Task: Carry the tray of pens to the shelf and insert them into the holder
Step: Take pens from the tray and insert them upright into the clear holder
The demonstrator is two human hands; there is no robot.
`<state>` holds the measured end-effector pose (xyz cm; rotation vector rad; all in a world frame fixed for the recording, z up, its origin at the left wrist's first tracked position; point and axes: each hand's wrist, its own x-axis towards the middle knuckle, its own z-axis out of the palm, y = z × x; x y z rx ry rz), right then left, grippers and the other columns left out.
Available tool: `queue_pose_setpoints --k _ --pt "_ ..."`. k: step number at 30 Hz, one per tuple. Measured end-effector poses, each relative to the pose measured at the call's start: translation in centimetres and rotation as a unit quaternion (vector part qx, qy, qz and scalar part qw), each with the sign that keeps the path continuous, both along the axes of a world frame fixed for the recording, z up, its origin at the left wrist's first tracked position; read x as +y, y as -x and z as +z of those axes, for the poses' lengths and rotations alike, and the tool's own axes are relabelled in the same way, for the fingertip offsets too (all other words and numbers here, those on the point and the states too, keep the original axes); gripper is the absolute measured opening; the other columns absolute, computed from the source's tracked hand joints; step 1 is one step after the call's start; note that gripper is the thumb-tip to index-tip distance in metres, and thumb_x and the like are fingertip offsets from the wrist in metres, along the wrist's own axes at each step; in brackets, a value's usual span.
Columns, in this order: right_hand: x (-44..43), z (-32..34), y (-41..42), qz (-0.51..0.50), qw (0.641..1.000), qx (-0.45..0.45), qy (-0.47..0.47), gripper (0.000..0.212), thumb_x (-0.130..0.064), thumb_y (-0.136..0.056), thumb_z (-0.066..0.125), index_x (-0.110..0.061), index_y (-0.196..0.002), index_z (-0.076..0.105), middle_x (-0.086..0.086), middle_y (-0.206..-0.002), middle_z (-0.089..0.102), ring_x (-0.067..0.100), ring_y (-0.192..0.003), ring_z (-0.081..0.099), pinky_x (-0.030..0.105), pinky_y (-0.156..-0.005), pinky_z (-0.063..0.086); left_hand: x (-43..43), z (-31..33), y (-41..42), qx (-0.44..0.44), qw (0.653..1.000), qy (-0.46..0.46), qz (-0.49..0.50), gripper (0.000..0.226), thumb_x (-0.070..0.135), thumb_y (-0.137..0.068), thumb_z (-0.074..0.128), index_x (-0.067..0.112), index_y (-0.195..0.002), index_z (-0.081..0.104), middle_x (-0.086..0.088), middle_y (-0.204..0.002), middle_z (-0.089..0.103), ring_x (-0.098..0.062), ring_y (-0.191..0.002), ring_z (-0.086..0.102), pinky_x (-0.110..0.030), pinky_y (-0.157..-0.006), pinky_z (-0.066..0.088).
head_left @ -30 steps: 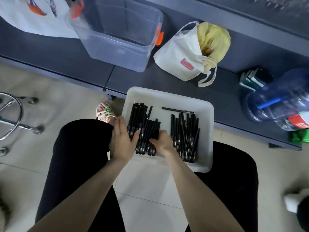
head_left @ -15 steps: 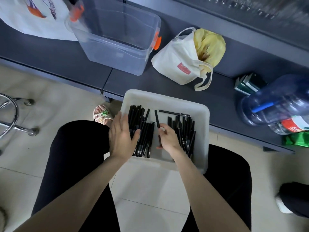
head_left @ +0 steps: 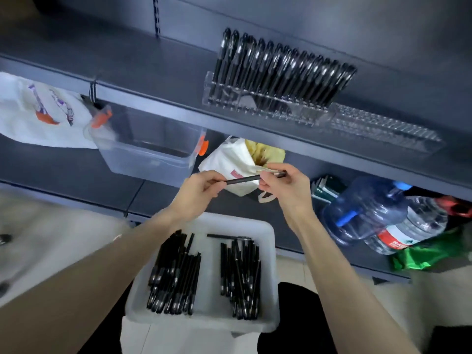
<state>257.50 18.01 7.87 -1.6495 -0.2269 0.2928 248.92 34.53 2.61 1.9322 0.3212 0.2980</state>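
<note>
Dark grey shelving (head_left: 153, 72) ahead, with a clear holder (head_left: 383, 129) standing on it, left part filled with upright black pens (head_left: 275, 70). Holds a single black pen (head_left: 242, 179) almost level, lower than the holder: left hand (head_left: 196, 190) pinching one end, right hand (head_left: 286, 187) pinching the other. White tray (head_left: 210, 277) on the lap, with two piles of pens (head_left: 176, 272) inside. Clear bin (head_left: 148, 149), white bag (head_left: 227, 162) and water bottles (head_left: 365, 213) on the lower shelf (head_left: 63, 169).
</note>
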Motion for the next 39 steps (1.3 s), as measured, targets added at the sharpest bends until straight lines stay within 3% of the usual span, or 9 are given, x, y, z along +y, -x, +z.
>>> queue_pose_setpoints --k 2,4,6,11,14,19,25,29,39 --pt "0.4 2.4 -1.2 -0.014 0.999 -0.029 -0.034 0.023 0.005 -0.082 0.065 -0.003 -0.103 0.058 0.016 -0.080 0.064 0.018 -0.065 0.065 0.024 -0.068 0.057 -0.4 2.0 -1.5 -0.030 0.999 0.024 -0.008 0.010 0.007 -0.093 0.055 0.008 -0.093 0.065 0.009 -0.072 0.059 0.003 -0.063 0.055 -0.013 -0.068 0.048" --pt "0.8 4.7 -2.5 -0.031 0.996 -0.079 -0.042 0.030 0.005 -0.084 0.063 -0.006 -0.108 0.051 0.015 -0.073 0.063 0.014 -0.060 0.063 0.020 -0.062 0.054 -0.9 3.9 -3.3 -0.063 0.997 0.033 -0.008 0.011 0.005 -0.092 0.056 0.011 -0.089 0.064 0.007 -0.074 0.059 0.000 -0.064 0.055 -0.019 -0.071 0.048" --pt "1.3 6.7 -3.9 -0.052 0.988 -0.143 -0.028 0.032 0.001 -0.085 0.064 -0.012 -0.108 0.045 0.009 -0.068 0.064 0.013 -0.059 0.064 0.023 -0.066 0.055 -1.0 5.3 -5.3 -0.085 0.996 0.008 0.020 0.010 0.011 -0.090 0.060 0.012 -0.099 0.065 0.003 -0.088 0.062 -0.004 -0.078 0.057 -0.025 -0.081 0.047" --pt "3.0 10.1 -7.7 -0.116 0.945 -0.299 0.061 0.034 -0.012 -0.086 0.066 -0.020 -0.107 0.041 0.003 -0.069 0.066 0.023 -0.071 0.066 0.041 -0.083 0.052 1.1 8.1 -9.1 -0.128 0.968 -0.104 0.189 0.070 0.032 -0.081 0.072 0.011 -0.138 0.038 -0.006 -0.134 0.036 -0.017 -0.125 0.035 -0.022 -0.102 0.028" --pt "3.8 11.4 -9.7 -0.149 0.915 -0.363 0.097 0.031 -0.015 -0.089 0.063 -0.014 -0.114 0.046 0.003 -0.076 0.067 0.023 -0.076 0.064 0.030 -0.079 0.046 3.1 8.4 -11.3 -0.108 0.954 -0.133 0.244 0.096 0.035 -0.075 0.077 0.007 -0.147 0.019 -0.011 -0.148 0.020 -0.024 -0.137 0.024 -0.032 -0.111 0.026" --pt "4.0 12.5 -12.1 -0.167 0.885 -0.409 0.148 0.030 -0.016 -0.091 0.060 -0.010 -0.118 0.048 0.007 -0.083 0.068 0.024 -0.077 0.061 0.024 -0.070 0.038 5.7 7.3 -13.9 -0.054 0.962 -0.093 0.251 0.113 0.041 -0.071 0.078 0.011 -0.150 0.002 -0.008 -0.156 0.011 -0.028 -0.141 0.021 -0.044 -0.113 0.027" --pt "4.3 11.9 -13.4 -0.159 0.876 -0.426 0.159 0.031 -0.015 -0.091 0.061 -0.007 -0.118 0.049 0.001 -0.078 0.063 0.026 -0.074 0.062 0.036 -0.076 0.050 6.2 5.8 -14.9 -0.044 0.960 -0.075 0.265 0.098 0.043 -0.078 0.071 0.013 -0.149 0.011 -0.004 -0.153 0.029 -0.029 -0.143 0.015 -0.045 -0.117 0.016" --pt "4.6 11.2 -14.1 -0.144 0.874 -0.429 0.179 0.031 -0.015 -0.091 0.060 -0.008 -0.119 0.050 0.007 -0.083 0.068 0.025 -0.076 0.062 0.029 -0.077 0.045 6.8 5.3 -14.7 -0.069 0.961 -0.063 0.259 0.082 0.035 -0.082 0.069 0.015 -0.147 0.022 -0.009 -0.143 0.042 -0.030 -0.137 0.028 -0.046 -0.112 0.027" --pt "5.4 10.2 -15.0 -0.056 0.843 -0.447 0.295 0.033 -0.009 -0.094 0.052 -0.009 -0.127 0.055 0.017 -0.089 0.071 0.034 -0.085 0.065 0.044 -0.083 0.052 6.8 5.2 -14.7 -0.073 0.960 -0.051 0.265 0.071 0.032 -0.083 0.069 0.016 -0.141 0.031 -0.008 -0.133 0.051 -0.031 -0.132 0.036 -0.046 -0.108 0.032"
